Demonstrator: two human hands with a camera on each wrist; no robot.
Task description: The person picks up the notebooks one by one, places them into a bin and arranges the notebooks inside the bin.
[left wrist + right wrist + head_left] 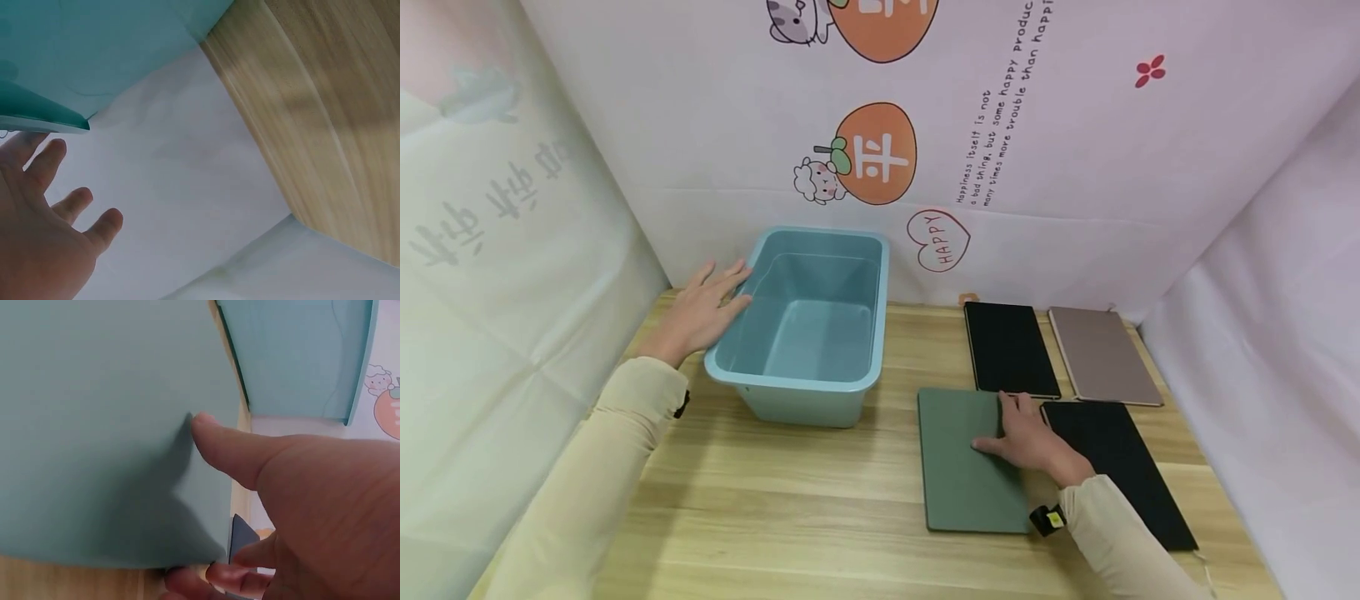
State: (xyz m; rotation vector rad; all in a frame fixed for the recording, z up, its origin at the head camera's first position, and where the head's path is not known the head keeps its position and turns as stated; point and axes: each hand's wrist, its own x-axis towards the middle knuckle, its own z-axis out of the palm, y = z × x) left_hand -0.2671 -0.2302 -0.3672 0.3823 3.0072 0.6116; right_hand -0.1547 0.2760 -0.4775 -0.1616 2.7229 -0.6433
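My left hand (700, 312) rests at the left rim of a light blue plastic bin (805, 406), fingers spread and fairly straight. In the left wrist view, the fingertips (56, 150) are right by the bin's rim, with the other fingers loose in the air. A green notebook (958, 479) lies at the front right of the table. My right hand (1026, 437) holds it by its right side near the far corner. Seen from the right wrist, the thumb (215, 434) presses on the cover while the other fingers curl at the edge.
Two black notebooks (1011, 350), (1123, 467) and a mauve notebook (1105, 354) lie on the wooden table (790, 500), beside and behind the green one. White printed cloth (1037, 150) walls the back and both sides.
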